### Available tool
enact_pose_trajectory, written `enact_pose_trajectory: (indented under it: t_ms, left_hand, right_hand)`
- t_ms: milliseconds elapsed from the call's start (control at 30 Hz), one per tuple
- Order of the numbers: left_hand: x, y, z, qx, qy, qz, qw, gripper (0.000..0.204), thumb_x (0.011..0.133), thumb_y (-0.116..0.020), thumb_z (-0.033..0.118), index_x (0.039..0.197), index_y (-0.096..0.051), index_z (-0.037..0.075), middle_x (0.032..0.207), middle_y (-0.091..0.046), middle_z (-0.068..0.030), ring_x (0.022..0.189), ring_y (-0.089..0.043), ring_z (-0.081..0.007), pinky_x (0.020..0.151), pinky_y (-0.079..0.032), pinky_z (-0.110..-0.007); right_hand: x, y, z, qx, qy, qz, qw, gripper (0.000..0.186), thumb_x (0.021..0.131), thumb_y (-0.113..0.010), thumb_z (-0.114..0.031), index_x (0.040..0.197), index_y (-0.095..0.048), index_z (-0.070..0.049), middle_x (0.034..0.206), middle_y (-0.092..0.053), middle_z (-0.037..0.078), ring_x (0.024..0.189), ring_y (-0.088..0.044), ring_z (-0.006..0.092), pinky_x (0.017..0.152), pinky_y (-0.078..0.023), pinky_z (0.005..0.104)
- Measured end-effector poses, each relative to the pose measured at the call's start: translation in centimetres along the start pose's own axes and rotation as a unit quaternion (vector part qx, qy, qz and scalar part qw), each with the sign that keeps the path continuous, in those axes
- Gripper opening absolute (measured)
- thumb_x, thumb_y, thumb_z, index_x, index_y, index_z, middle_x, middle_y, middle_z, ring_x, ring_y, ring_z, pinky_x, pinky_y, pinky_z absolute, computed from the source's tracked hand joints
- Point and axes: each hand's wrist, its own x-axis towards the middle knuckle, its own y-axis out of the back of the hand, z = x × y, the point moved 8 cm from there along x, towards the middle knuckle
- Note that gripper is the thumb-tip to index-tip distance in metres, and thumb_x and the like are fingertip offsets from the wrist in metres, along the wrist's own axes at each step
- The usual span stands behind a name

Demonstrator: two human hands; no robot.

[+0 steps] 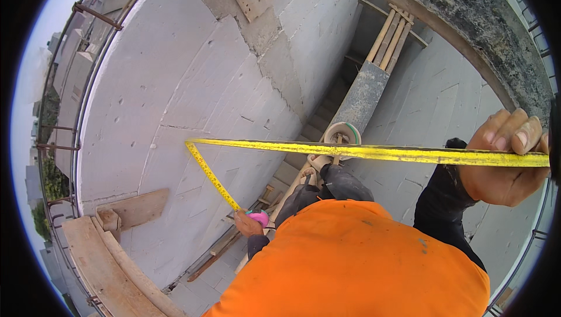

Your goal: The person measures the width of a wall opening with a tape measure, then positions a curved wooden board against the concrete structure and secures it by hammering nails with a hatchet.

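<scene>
My left hand [250, 223] is wrapped round the pink case of a tape measure [258, 218], low beside the pale block wall on the left. From the case the yellow blade [213, 178] runs up to that wall and folds sharply there. It then stretches across the stairwell to my right hand [507, 162], raised at the far right near the opposite wall. The fingers of that hand are curled over the blade and pinch it. The blade's end is hidden by the right hand and the dark picture rim.
A white bucket [342, 134] stands by my feet on a narrow grey board [363, 98] with bamboo poles [390, 42]. Steps [323, 109] drop away below. Wooden planks [108, 267] line the lower left, and rebar [76, 165] rises along the left wall's edge. A concrete beam [461, 13] curves overhead.
</scene>
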Motion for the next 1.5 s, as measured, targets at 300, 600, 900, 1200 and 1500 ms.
enact_pose_trajectory:
  t_ms: [300, 600, 900, 1200, 1500]
  left_hand:
    - [5.2, -8.5, 4.4, 0.076, -0.217, -0.3, 0.926, 0.041, 0.106, -0.042, 0.031, 0.092, -0.063, -0.001, 0.078, -0.063, -0.0215, 0.072, -0.061, -0.0404, 0.068, -0.046, -0.048]
    - [9.7, -15.8, 15.6, 0.093, -0.361, -0.413, 0.831, 0.04, 0.106, -0.042, 0.029, 0.084, -0.061, 0.001, 0.069, -0.06, -0.0174, 0.06, -0.058, -0.0322, 0.059, -0.047, -0.045]
    - [6.6, -19.3, 27.8, 0.106, -0.533, -0.43, 0.721, 0.036, 0.104, -0.043, 0.022, 0.084, -0.06, -0.002, 0.071, -0.058, -0.0207, 0.063, -0.057, -0.0403, 0.059, -0.043, -0.049]
    - [4.5, -18.9, 28.0, 0.074, -0.562, -0.468, 0.678, 0.036, 0.103, -0.045, 0.022, 0.079, -0.06, -0.002, 0.069, -0.056, -0.0191, 0.06, -0.057, -0.0389, 0.056, -0.043, -0.048]
    - [4.3, -22.7, 30.5, 0.071, -0.569, -0.521, 0.632, 0.036, 0.103, -0.047, 0.022, 0.08, -0.06, -0.002, 0.069, -0.057, -0.0183, 0.059, -0.059, -0.0364, 0.055, -0.043, -0.047]
  right_hand:
    - [-15.1, 5.0, -15.1, -0.378, 0.008, 0.286, 0.881, 0.032, 0.109, -0.046, -0.026, 0.129, -0.06, -0.004, 0.094, -0.069, 0.02, 0.067, -0.062, 0.0208, 0.055, -0.054, 0.0309]
    - [-17.7, 3.2, -21.9, -0.309, 0.005, 0.312, 0.898, 0.04, 0.114, -0.031, -0.029, 0.138, -0.05, -0.003, 0.108, -0.067, 0.028, 0.096, -0.072, 0.0314, 0.06, -0.061, 0.0363]
    - [-20.8, 4.8, -28.8, -0.449, 0.102, 0.397, 0.794, 0.041, 0.115, -0.023, -0.03, 0.129, -0.053, -0.005, 0.1, -0.068, 0.028, 0.067, -0.068, 0.0261, 0.053, -0.06, 0.0328]
    - [-21.4, 3.3, -32.9, -0.601, 0.117, 0.468, 0.637, 0.037, 0.113, -0.031, -0.028, 0.13, -0.054, -0.004, 0.099, -0.072, 0.027, 0.059, -0.066, 0.0203, 0.052, -0.057, 0.0302]
    - [-20.7, -3.2, -39.4, -0.58, 0.119, 0.405, 0.697, 0.038, 0.112, -0.033, -0.028, 0.126, -0.058, -0.002, 0.096, -0.067, 0.022, 0.093, -0.068, 0.0254, 0.064, -0.058, 0.0318]
